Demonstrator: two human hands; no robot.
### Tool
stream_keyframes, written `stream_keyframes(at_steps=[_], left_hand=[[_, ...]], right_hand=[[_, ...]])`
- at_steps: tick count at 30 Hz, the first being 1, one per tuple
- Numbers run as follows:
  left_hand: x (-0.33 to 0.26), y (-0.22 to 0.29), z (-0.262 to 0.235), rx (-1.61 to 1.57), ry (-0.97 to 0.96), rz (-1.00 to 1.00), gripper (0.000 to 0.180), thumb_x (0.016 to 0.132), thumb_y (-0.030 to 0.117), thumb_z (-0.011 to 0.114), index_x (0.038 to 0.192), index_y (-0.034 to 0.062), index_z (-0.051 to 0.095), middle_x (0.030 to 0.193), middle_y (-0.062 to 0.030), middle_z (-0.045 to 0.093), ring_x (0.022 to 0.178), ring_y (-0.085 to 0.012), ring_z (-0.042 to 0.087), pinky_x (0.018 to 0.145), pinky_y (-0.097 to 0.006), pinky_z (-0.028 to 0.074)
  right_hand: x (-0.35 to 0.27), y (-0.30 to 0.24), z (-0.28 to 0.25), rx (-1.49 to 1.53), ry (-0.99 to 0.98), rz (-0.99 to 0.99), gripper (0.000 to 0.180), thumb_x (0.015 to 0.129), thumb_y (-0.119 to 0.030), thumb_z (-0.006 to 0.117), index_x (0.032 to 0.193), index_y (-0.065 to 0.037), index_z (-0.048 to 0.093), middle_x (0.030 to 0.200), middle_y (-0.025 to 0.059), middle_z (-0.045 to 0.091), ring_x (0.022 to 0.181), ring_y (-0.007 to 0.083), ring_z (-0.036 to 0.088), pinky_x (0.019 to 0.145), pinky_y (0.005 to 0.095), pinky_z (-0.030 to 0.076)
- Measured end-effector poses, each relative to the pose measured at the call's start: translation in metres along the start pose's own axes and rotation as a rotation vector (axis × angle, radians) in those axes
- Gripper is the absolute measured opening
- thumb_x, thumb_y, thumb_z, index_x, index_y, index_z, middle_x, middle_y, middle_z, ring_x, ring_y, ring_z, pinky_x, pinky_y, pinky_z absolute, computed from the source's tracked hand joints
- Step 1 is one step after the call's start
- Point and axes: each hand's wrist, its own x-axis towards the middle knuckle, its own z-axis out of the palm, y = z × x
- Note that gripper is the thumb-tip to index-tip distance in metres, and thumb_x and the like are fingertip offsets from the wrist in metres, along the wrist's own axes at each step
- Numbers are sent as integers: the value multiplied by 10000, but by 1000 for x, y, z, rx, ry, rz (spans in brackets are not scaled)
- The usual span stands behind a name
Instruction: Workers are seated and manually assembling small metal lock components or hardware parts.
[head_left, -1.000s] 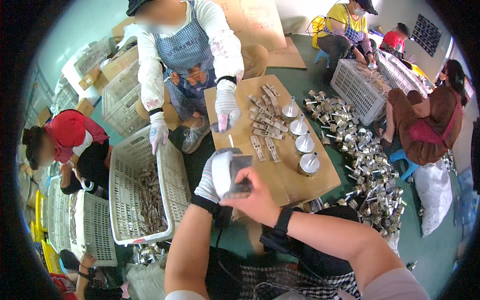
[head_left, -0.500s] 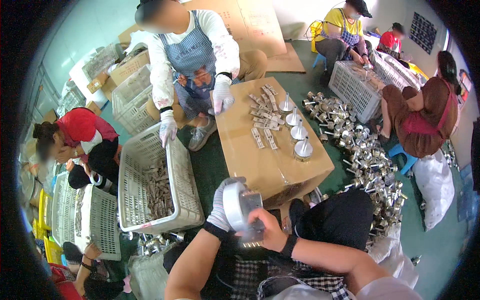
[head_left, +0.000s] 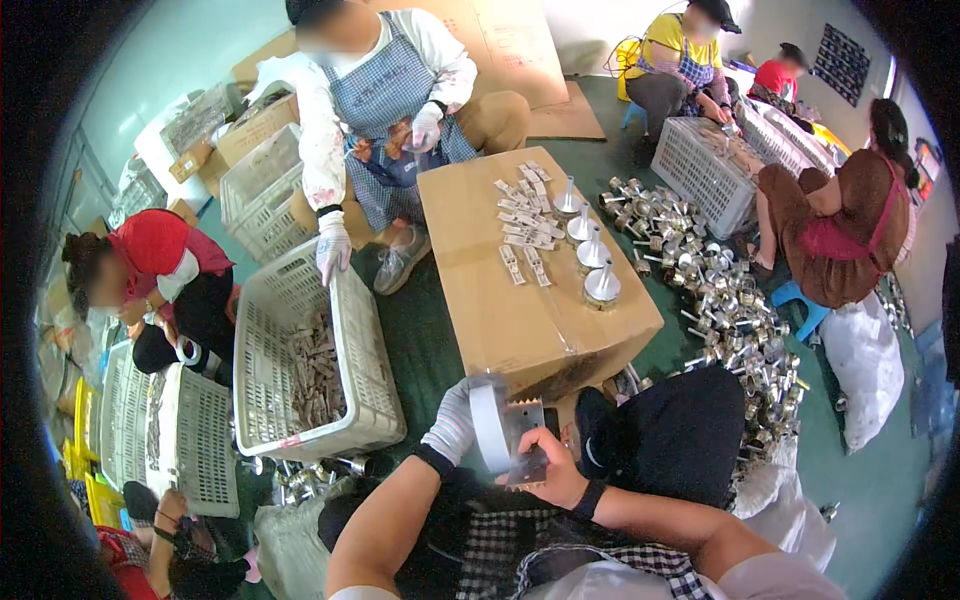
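Note:
My left hand (head_left: 454,422), in a striped knit glove, is closed around a wide whitish ring (head_left: 488,430) that looks like a roll of packing tape. Attached on its right side is a greyish see-through piece (head_left: 522,432) with toothed edges, like a tape cutter. My bare right hand (head_left: 560,476) pinches that toothed piece between thumb and fingers. Just beyond my hands stands a closed cardboard box (head_left: 495,325). On top of it lie several flat metal clips (head_left: 527,215) and several round metal pieces with upright stems (head_left: 601,287).
Left of the box is a white plastic crate (head_left: 385,400) of flat metal parts; a co-worker's gloved hand (head_left: 333,248) rests on its rim. Many stemmed metal pieces (head_left: 735,315) cover the floor at right, near a white sack (head_left: 862,370). Other people sit working around.
The tape roll has turned in my hands, so its toothed edges show more plainly. The co-worker opposite has lifted one gloved hand from the box edge toward the apron.

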Motion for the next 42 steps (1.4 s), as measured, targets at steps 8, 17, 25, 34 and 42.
stream_keyframes(at_steps=[8,17,25,34,42], left_hand=[[12,-26,-34,-214,171,-111,205,813,128,546,966,-1,591,889,-140,634,811,-267,600,791,-374,489],[7,-25,-35,-138,150,-11,234,800,123,545,984,-6,610,902,-114,641,816,-246,594,782,-359,478],[20,-25,-29,-151,236,-39,193,843,153,512,950,13,595,781,-104,623,672,-244,597,642,-348,513],[20,-24,-44,-88,161,-35,262,875,145,426,1019,-18,573,1015,-188,602,903,-322,576,825,-423,479],[11,-24,-47,53,125,-50,298,896,170,378,1056,1,564,1018,-176,610,913,-308,589,862,-431,462]], right_hand=[[-3,0,-1,-53,-70,-7,445,625,-165,836,876,-88,477,812,59,533,734,164,541,678,270,449],[4,2,6,-119,-50,96,342,673,-137,794,814,-73,489,727,65,514,647,173,506,611,280,435],[11,-2,0,-155,17,131,401,656,-123,818,836,-76,463,697,28,526,635,98,508,580,248,427],[91,-78,-61,-497,-253,-103,364,675,-117,775,868,-68,470,781,84,541,699,240,547,638,318,448],[87,-43,-34,-413,-521,66,360,703,-63,643,1021,-96,477,927,181,556,850,369,573,725,424,465]])
